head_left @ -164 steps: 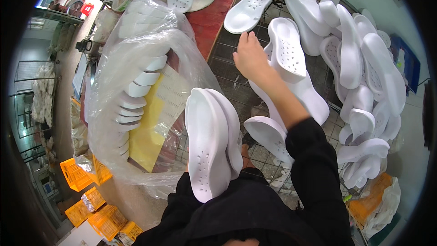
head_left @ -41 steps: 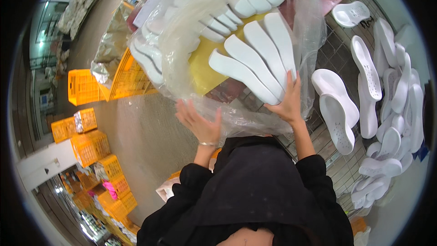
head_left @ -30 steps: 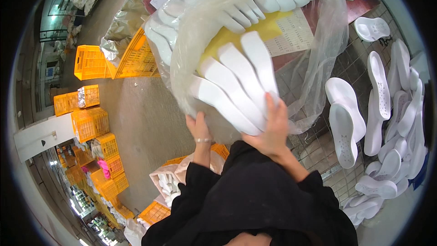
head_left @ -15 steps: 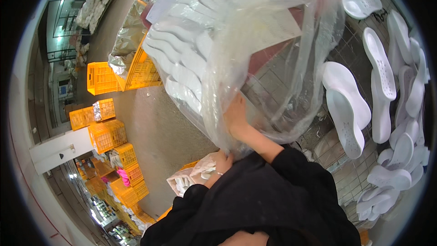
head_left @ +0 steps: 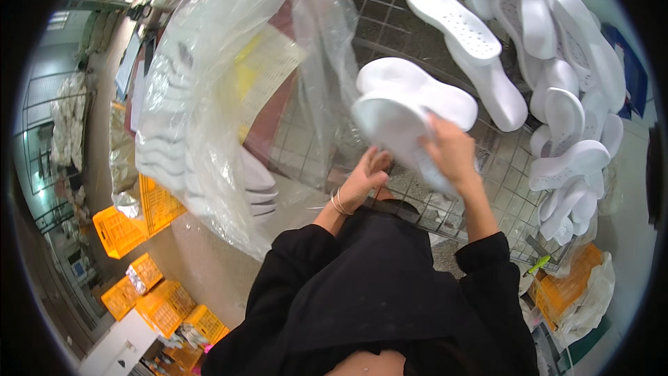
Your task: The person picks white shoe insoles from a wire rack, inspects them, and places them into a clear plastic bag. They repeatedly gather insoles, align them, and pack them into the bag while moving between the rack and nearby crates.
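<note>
My right hand (head_left: 451,152) is closed on a white shoe sole (head_left: 390,123), blurred by motion and tilted over the wire-grid rack (head_left: 511,191). Just behind it lies another white sole (head_left: 417,87) on the grid. To the left of the held sole, my left hand (head_left: 363,179) has its fingers apart and holds nothing, with a thin bracelet at the wrist. A large transparent plastic bag (head_left: 216,49) stands at the left, its mouth toward me. Stacked white soles (head_left: 259,184) show inside and through its wall.
Many white soles (head_left: 570,160) are heaped along the rack's right side, with a perforated sole (head_left: 456,21) nearer the middle. A printed sheet (head_left: 278,73) lies behind the bag's film. Yellow crates (head_left: 163,306) stand on the floor (head_left: 209,251) at left, and another crate (head_left: 567,278) at lower right.
My view has swung right. My right hand has left the bag and now grips a sole from the rack. My left hand has risen from below the bag to beside that sole.
</note>
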Tool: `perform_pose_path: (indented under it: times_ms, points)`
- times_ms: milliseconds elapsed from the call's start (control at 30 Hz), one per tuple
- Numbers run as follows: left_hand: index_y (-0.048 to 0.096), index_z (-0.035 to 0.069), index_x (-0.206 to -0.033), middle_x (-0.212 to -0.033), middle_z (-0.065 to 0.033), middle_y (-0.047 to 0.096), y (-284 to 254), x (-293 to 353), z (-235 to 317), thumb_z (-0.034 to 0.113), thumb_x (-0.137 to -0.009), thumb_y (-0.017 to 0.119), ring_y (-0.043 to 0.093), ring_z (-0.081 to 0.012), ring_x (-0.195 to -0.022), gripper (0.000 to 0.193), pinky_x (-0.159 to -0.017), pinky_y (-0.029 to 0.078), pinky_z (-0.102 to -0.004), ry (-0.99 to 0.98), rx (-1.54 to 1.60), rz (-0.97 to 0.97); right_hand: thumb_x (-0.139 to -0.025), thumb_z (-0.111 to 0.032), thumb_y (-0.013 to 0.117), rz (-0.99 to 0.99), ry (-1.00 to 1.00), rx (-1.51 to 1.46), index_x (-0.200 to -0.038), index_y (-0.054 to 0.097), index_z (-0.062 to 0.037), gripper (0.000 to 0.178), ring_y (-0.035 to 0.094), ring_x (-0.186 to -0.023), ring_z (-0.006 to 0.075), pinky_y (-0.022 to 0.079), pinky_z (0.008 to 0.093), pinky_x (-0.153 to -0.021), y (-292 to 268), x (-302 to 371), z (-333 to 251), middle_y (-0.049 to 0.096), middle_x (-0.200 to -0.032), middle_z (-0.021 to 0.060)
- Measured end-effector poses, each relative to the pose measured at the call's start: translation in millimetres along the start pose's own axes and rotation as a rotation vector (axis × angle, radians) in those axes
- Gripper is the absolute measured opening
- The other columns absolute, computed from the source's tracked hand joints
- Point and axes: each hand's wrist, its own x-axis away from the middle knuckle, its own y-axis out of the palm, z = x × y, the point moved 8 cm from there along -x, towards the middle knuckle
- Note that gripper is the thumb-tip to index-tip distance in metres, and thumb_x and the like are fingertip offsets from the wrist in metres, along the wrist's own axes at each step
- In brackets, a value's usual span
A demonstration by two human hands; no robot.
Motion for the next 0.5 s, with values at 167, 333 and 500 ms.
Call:
perform_pose_path:
  times_ms: [167,333,500]
  points:
    - [0.041,-0.001,-0.135,-0.125,-0.0176,0.056,-28,-21,-31,0.035,-0.082,0.056,0.057,-0.0311,-0.111,0.066,-0.1,0.043,-0.0441,-0.041,0.571,0.132,-0.071,-0.049,0.072,-0.022,-0.081,0.149,-0.142,0.04,-0.0079,0.087,0.037,-0.132,0.0358,0.025,0.0556,-0.107,-6,-50,27,0.039,-0.144,0.0205]
    - [0.039,-0.003,-0.135,-0.133,-0.0208,0.05,-22,-45,9,0.043,-0.079,0.058,0.05,-0.0314,-0.124,0.075,-0.107,0.038,-0.0443,0.079,0.748,-0.008,-0.069,-0.041,0.076,-0.274,0.221,-0.689,-0.146,0.036,-0.0095,0.092,0.04,-0.13,0.0301,0.025,0.0467,-0.111,0,-48,31,0.042,-0.143,0.0163]
    - [0.044,-0.005,-0.13,-0.123,-0.0249,0.053,-28,-86,16,0.035,-0.086,0.053,0.054,-0.041,-0.113,0.06,-0.1,0.042,-0.0544,0.052,0.893,0.111,-0.082,-0.044,0.067,-0.082,-0.458,-0.275,-0.12,0.064,-0.0091,0.051,0.04,-0.13,0.035,0.023,0.0482,-0.112,-19,-73,12,0.049,-0.132,0.0225]
